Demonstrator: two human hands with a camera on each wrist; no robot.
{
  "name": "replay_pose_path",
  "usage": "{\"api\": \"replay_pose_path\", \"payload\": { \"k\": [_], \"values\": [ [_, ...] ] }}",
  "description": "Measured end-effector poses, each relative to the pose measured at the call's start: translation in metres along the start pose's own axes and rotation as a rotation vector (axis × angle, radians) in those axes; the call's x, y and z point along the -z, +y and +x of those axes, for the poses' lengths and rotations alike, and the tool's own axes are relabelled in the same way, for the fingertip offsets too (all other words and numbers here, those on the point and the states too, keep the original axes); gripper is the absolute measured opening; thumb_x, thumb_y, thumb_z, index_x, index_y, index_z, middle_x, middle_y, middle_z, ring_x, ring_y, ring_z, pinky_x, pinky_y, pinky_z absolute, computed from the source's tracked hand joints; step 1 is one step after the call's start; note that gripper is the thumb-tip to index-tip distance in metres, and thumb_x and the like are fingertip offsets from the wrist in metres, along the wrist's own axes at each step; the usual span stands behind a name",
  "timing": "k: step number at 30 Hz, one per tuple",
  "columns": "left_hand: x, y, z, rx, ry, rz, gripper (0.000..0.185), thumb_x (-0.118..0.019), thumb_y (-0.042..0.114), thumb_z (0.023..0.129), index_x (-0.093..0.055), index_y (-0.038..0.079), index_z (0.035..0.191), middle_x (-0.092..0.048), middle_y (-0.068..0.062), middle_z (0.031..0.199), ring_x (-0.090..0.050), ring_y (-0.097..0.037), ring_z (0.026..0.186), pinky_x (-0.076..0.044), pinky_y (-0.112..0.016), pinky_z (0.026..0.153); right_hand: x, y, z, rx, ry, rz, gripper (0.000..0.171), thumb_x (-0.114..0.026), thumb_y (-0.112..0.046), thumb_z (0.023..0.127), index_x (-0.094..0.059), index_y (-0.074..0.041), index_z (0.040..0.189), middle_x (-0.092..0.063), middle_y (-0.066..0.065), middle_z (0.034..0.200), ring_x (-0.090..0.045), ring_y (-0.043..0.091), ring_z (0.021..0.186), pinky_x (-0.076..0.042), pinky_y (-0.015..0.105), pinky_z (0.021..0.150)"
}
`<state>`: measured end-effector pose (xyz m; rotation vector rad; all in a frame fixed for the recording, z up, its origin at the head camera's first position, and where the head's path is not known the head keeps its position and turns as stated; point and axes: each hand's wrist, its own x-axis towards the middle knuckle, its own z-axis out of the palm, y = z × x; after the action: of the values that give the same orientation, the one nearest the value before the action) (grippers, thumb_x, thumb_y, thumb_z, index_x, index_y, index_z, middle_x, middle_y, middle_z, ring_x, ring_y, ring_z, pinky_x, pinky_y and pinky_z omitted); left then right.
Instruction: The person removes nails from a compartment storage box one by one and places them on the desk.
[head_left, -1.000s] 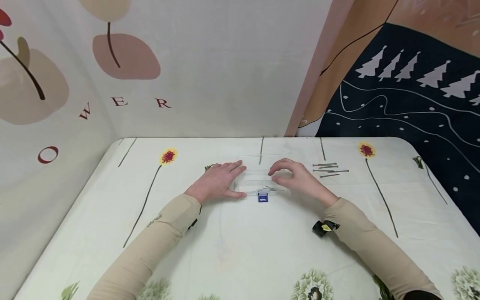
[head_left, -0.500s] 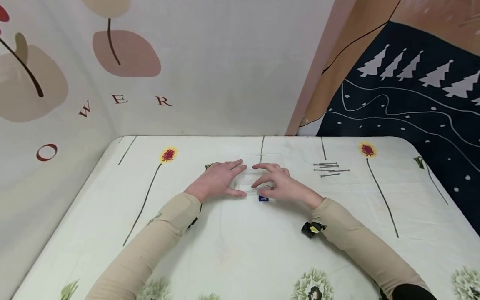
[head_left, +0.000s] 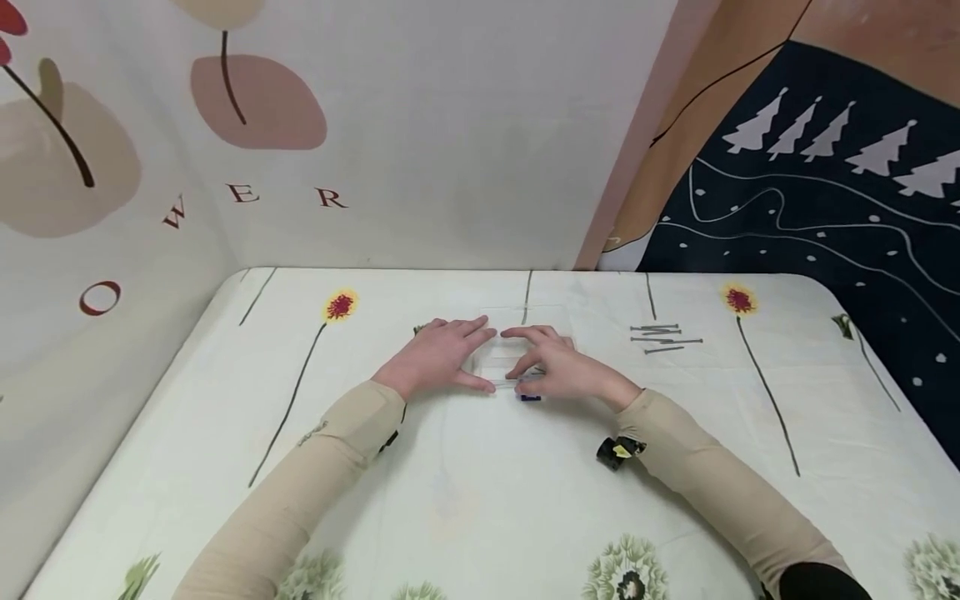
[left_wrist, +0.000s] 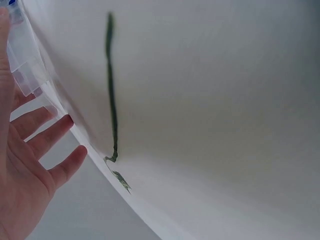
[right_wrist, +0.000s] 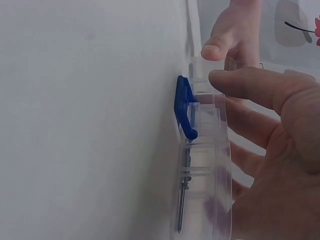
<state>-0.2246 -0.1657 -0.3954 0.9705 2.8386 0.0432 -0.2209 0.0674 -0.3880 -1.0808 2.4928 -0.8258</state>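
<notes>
A clear plastic box [head_left: 501, 360] with a blue latch [head_left: 529, 397] lies on the flowered tablecloth. My left hand [head_left: 441, 358] lies flat on the box's left side, fingers straight; the left wrist view shows the left hand [left_wrist: 30, 165] beside the box's clear edge [left_wrist: 25, 55]. My right hand [head_left: 561, 368] rests on the lid from the right, with its thumb by the latch. In the right wrist view the right hand [right_wrist: 280, 150] lies over the clear box [right_wrist: 205, 165], next to the blue latch [right_wrist: 184, 107]. A dark nail [right_wrist: 182, 200] lies inside.
Several loose nails [head_left: 663, 337] lie on the cloth to the right of the box. Patterned fabric walls close the back and both sides of the table [head_left: 480, 500]. A black wrist mount [head_left: 615, 451] sits on my right sleeve.
My right hand has slid left onto the box and now covers most of the lid and part of the latch. My left hand has stayed in place.
</notes>
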Motion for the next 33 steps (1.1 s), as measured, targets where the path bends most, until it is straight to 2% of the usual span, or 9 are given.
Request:
{"api": "replay_pose_path", "payload": {
  "k": [9, 17, 26, 33],
  "values": [
    [0.001, 0.0, 0.003, -0.011, -0.004, 0.049, 0.094, -0.054, 0.074, 0.08, -0.039, 0.012, 0.149, -0.032, -0.011, 0.154, -0.04, -0.03, 0.134, -0.031, -0.052, 0.105, -0.003, -0.001, 0.006, -0.038, 0.012, -0.006, 0.008, -0.075, -0.014, 0.08, -0.075, -0.014, 0.088, -0.037, 0.012, 0.147, -0.027, 0.037, 0.134, -0.024, 0.058, 0.095],
    [0.001, 0.0, 0.001, -0.02, -0.005, 0.063, 0.093, -0.053, 0.074, 0.081, -0.039, 0.012, 0.149, -0.032, -0.011, 0.154, -0.041, -0.03, 0.133, -0.032, -0.052, 0.105, -0.01, -0.003, 0.007, -0.055, 0.043, -0.009, 0.007, -0.073, -0.013, 0.08, -0.071, -0.016, 0.086, -0.036, 0.011, 0.145, -0.026, 0.035, 0.133, -0.023, 0.057, 0.094],
    [-0.001, 0.0, 0.003, -0.033, 0.01, 0.071, 0.095, -0.054, 0.075, 0.079, -0.04, 0.011, 0.148, -0.034, -0.013, 0.152, -0.043, -0.03, 0.132, -0.031, -0.05, 0.106, -0.011, -0.001, 0.004, -0.051, 0.094, 0.095, 0.007, -0.071, -0.014, 0.084, -0.069, -0.02, 0.081, -0.041, 0.01, 0.143, -0.028, 0.036, 0.134, -0.019, 0.056, 0.097],
    [0.0, 0.001, 0.002, -0.024, 0.007, 0.067, 0.094, -0.054, 0.075, 0.079, -0.041, 0.01, 0.147, -0.034, -0.013, 0.152, -0.043, -0.03, 0.132, -0.032, -0.05, 0.106, -0.01, 0.0, 0.004, -0.039, 0.118, 0.126, 0.008, -0.071, -0.013, 0.086, -0.069, -0.02, 0.081, -0.043, 0.01, 0.143, -0.031, 0.036, 0.133, -0.019, 0.059, 0.1]
  ]
}}
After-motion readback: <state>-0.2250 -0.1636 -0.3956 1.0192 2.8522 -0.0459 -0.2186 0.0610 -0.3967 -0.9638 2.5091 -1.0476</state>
